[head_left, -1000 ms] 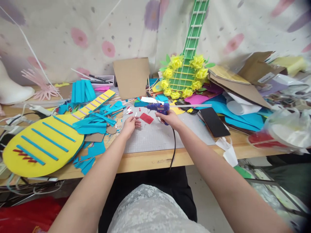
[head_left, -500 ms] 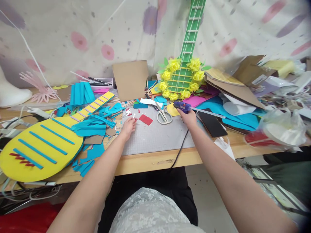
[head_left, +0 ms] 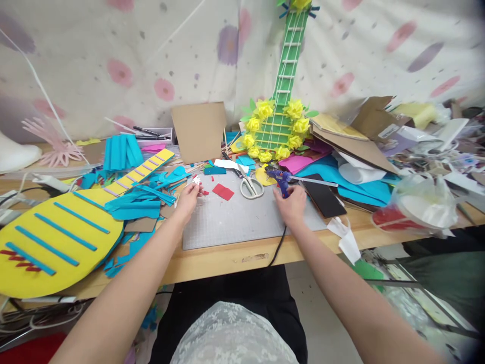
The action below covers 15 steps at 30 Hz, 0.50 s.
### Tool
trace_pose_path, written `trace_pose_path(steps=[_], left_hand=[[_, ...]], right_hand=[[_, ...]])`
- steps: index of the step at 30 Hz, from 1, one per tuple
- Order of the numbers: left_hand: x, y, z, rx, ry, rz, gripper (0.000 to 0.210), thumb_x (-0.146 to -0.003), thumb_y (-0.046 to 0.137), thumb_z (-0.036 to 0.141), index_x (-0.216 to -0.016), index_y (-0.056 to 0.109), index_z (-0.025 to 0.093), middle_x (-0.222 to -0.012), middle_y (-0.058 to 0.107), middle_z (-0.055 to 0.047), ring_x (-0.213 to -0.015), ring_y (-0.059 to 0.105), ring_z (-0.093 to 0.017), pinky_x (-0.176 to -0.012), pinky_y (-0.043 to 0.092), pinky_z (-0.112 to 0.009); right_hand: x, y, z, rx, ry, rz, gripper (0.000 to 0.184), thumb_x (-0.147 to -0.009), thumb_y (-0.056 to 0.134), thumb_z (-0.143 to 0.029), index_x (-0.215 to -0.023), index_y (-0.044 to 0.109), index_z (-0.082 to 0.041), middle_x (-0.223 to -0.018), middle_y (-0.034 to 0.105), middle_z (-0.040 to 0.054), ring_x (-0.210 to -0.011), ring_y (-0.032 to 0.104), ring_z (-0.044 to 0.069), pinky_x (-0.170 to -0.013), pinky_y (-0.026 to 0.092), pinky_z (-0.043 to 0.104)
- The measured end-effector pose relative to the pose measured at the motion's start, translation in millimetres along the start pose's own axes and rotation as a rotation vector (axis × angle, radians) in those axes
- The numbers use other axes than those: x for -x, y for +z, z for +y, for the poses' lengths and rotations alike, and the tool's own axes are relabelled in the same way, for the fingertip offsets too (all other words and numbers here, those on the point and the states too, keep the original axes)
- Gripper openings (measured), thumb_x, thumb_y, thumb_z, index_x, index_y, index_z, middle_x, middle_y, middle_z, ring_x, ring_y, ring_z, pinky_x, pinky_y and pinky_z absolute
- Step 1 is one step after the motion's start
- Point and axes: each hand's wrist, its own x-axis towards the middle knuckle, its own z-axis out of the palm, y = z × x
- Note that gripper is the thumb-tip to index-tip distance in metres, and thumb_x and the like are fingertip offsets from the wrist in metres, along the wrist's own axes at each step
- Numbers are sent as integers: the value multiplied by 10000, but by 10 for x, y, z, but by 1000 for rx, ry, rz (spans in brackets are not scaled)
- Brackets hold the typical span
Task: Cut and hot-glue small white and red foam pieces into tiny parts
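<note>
My left hand [head_left: 188, 201] is on the left part of the grey cutting mat [head_left: 235, 227], fingertips pinched together at a scatter of tiny white and red bits [head_left: 196, 180]. Whatever is between those fingertips is too small to make out. A blue hot glue gun [head_left: 281, 178] with a long clear glue stick out of its back is at my right hand [head_left: 291, 203]. That hand has its thumb and fingers around the lower end of the handle. Between the hands are a red scrap [head_left: 223, 192] and scissors [head_left: 251, 186] with pale handles.
A yellow guitar-shaped cutout [head_left: 56, 232] with blue strips lies left, beside blue scraps [head_left: 140, 210]. A green guitar shape [head_left: 278, 126] ringed with yellow flowers stands behind. To the right are a black phone [head_left: 325, 197] and a bagged tub [head_left: 413, 205]. The gun's cord [head_left: 279, 247] hangs over the table edge.
My left hand has shifted left towards the small bits. My right hand has slid down the glue gun's handle, so more of the handle shows. The camera view has shifted a little.
</note>
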Motion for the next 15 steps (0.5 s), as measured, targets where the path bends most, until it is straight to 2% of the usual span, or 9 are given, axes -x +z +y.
trace_pose_path(steps=[3, 6, 8, 11, 15], left_hand=[[22, 33, -4, -20, -22, -75, 158, -748, 620, 300, -716, 594, 148, -616, 578, 3, -530, 495, -73, -566, 393, -210], [75, 164, -3, 9, -39, -137, 124, -749, 608, 274, -780, 576, 158, -536, 493, 48, -430, 404, -55, -471, 321, -197], [99, 254, 7, 16, -54, -151, 82, -760, 578, 232, -806, 558, 167, -507, 467, 62, -408, 374, -53, -453, 302, -193], [100, 318, 28, 32, -87, -124, 29, -779, 512, 166, -762, 535, 168, -522, 494, 49, -462, 442, -66, -499, 359, -191], [67, 279, 29, 66, -102, -102, 89, -804, 488, 175, -717, 506, 170, -564, 518, 38, -443, 431, -57, -487, 354, -196]], right_hand=[[180, 49, -204, -59, -242, -142, 200, -814, 509, -372, -861, 498, -177, -886, 585, 110, -872, 529, 235, -806, 417, 359], [106, 189, -514, 7, -355, -305, 216, -806, 513, -289, -973, 508, -152, -1004, 586, 147, -972, 528, 249, -852, 403, 360], [-25, 281, -697, 138, -311, -438, 313, -772, 560, -278, -1034, 511, -114, -1073, 580, 185, -1000, 541, 269, -859, 405, 364], [-211, 350, -847, 274, -238, -581, 405, -764, 586, -358, -1065, 527, -93, -1083, 599, 206, -992, 574, 283, -816, 430, 357], [-382, 287, -851, 251, -149, -673, 249, -770, 548, -374, -859, 616, -152, -935, 661, 148, -889, 620, 261, -721, 444, 324]])
